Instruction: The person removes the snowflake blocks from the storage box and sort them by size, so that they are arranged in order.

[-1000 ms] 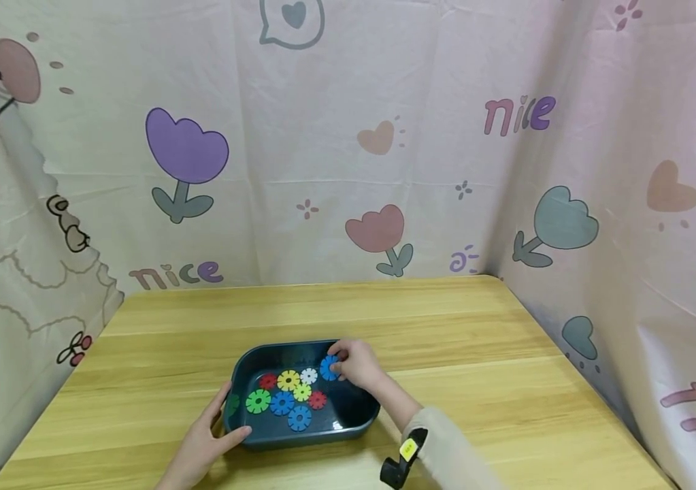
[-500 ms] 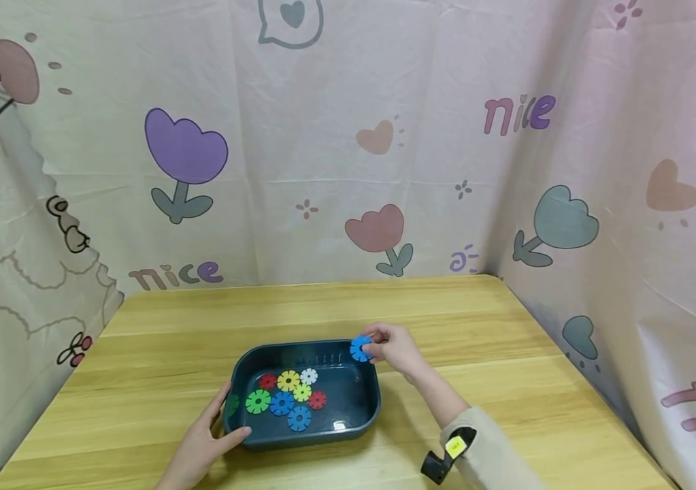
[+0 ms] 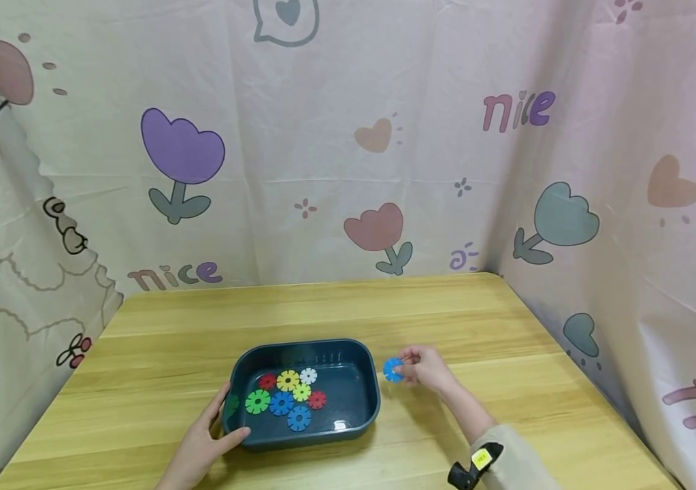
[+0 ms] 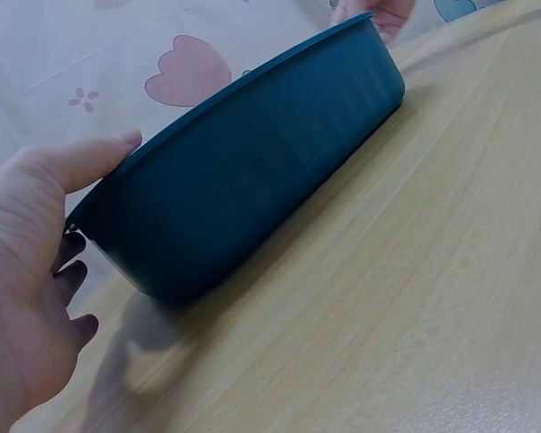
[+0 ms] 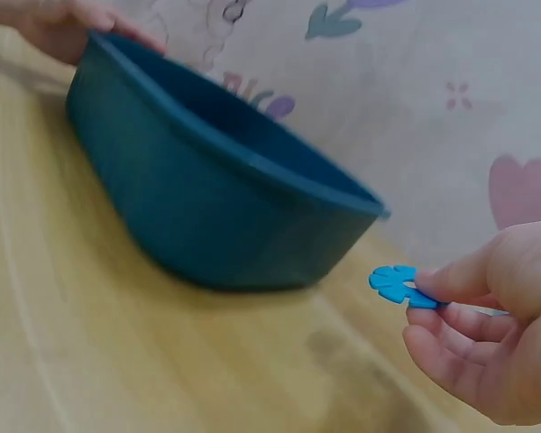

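Observation:
A dark blue-green plastic basin (image 3: pixel 356 430) sits on the table, with several slotted snowflake discs in red, yellow, green, blue and white lying on its floor. At its left end my left hand (image 3: pixel 199 446) grips the wall, thumb over the rim (image 4: pixel 279 65) and the other fingers along the outside. My right hand (image 3: pixel 427 371) is just off the basin's right end. It pinches a blue snowflake disc (image 5: pixel 395 281) by the edge between thumb and fingers, above the table. The fingers cover part of that disc.
The wooden table (image 3: pixel 445 306) extends behind and to both sides of the basin. A patterned curtain (image 3: pixel 299 136) hangs along the back and the sides. A black wrist camera (image 3: pixel 470 469) is strapped over the right sleeve.
My right hand has lifted the blue snowflake disc out of the basin over its right rim, then moved right and lowered toward the table. The left hand has stayed on the basin.

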Demonstrator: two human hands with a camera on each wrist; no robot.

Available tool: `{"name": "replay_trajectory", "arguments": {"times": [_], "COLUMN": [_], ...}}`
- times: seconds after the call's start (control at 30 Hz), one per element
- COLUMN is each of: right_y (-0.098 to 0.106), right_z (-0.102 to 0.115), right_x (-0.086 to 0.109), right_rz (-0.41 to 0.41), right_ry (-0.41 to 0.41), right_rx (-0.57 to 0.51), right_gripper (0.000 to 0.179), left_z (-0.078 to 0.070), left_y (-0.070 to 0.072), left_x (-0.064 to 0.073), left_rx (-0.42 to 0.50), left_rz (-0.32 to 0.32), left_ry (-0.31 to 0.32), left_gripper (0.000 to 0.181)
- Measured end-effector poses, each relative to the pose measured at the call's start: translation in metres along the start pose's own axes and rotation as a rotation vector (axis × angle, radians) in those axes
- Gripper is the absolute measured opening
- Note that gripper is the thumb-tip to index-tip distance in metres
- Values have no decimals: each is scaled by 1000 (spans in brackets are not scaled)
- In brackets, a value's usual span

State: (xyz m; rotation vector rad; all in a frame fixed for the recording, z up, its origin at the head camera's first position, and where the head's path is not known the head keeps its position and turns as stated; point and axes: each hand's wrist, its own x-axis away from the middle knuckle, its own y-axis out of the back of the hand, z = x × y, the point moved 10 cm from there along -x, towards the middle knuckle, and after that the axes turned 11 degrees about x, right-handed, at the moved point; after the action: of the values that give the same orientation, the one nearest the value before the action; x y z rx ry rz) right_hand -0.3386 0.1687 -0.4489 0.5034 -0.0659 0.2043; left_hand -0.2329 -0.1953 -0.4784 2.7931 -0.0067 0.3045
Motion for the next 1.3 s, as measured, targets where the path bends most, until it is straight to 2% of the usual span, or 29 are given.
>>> {"name": "replay_trajectory", "arguments": {"times": [0.13, 0.33, 0.6, 0.73, 1.1, 1.3], "right_y": [-8, -17, -15, -16, -17, -10], "right_z": [-15, -24, -14, -12, -15, -17], "right_x": [0, 3, 4, 5, 7, 9], "right_rz": [21, 42, -37, -51, -66, -81], "right_ry": [23, 56, 130, 158, 139, 107], "right_rx": [40, 110, 324, 382, 403, 344], "right_gripper": [18, 15, 11, 9, 11, 16], "left_z": [-1, -1, -3, -3, 0, 0], "left_y": [0, 1, 1, 1, 1, 1], "left_x": [1, 1, 1, 2, 2, 2], "left_rx": [-11, -11, -24, -34, -22, -17], "left_rz": [-4, -4, -5, -6, -3, -4], "left_ry": [1, 10, 1, 1, 24, 28], "left_gripper": [93, 93, 94, 94, 93, 94]}}
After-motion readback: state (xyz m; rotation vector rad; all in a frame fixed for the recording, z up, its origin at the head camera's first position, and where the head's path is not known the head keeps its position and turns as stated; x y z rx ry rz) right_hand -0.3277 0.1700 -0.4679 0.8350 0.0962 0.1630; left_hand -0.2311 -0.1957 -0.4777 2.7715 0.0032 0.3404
